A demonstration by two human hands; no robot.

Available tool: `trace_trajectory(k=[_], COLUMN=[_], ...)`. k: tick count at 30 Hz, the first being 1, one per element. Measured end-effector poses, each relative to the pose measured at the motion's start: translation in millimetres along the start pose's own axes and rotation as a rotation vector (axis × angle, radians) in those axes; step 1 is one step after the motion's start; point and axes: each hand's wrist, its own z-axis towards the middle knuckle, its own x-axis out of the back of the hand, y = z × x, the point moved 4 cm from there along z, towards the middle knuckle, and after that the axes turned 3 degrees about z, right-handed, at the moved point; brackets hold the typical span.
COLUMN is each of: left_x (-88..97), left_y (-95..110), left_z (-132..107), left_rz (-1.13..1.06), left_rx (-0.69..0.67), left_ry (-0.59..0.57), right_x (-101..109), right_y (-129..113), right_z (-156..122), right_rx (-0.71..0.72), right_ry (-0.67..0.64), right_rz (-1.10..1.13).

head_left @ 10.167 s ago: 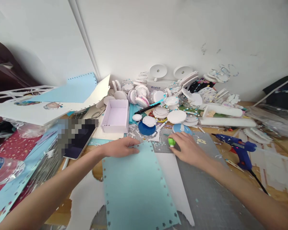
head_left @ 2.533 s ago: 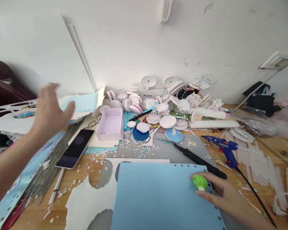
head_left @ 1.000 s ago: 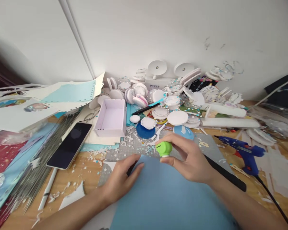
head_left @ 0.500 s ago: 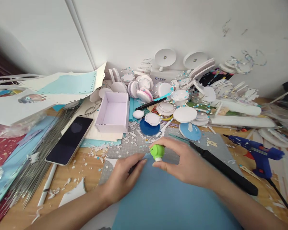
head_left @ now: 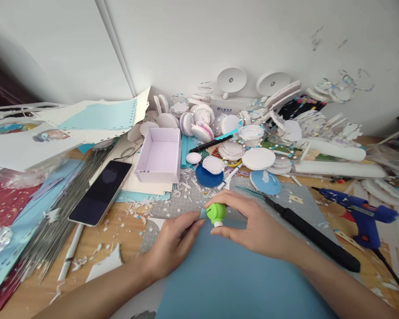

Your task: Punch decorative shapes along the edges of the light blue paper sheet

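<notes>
My right hand [head_left: 252, 223] pinches a small green paper punch [head_left: 216, 214] at the far edge of a light blue paper sheet [head_left: 232, 274] that lies in front of me. My left hand [head_left: 173, 243] rests on the sheet's far left corner, fingers pressed on the paper right beside the punch. The sheet lies over a grey cutting mat [head_left: 173, 208] strewn with tiny punched paper bits.
A black phone [head_left: 100, 192] and a white open box [head_left: 158, 156] lie left. A black-handled tool [head_left: 314, 239] and a blue glue gun [head_left: 359, 212] lie right. White foam discs [head_left: 257, 158] pile up at the back. Thin metal wires [head_left: 53, 221] and paper stacks fill the left edge.
The left hand came down from the raised position at the left onto the sheet's corner. The right hand carried the punch from the sheet's right edge to its far left corner.
</notes>
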Motion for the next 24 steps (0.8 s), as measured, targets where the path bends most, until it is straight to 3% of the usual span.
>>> trace_trajectory(k=[5, 24], left_x=[1.4, 1.4], left_y=[-1.3, 1.0], left_z=[-0.7, -0.8], left_rz=[0.006, -0.029], left_rx=[-0.040, 0.007], left_ry=[0.036, -0.024], right_x=[4.4, 5.1], right_y=[-1.5, -5.3], right_z=[-0.1, -2.0], right_rx=[-0.014, -0.030], right_ry=[0.018, -0.034], right_rz=[0.015, -0.014])
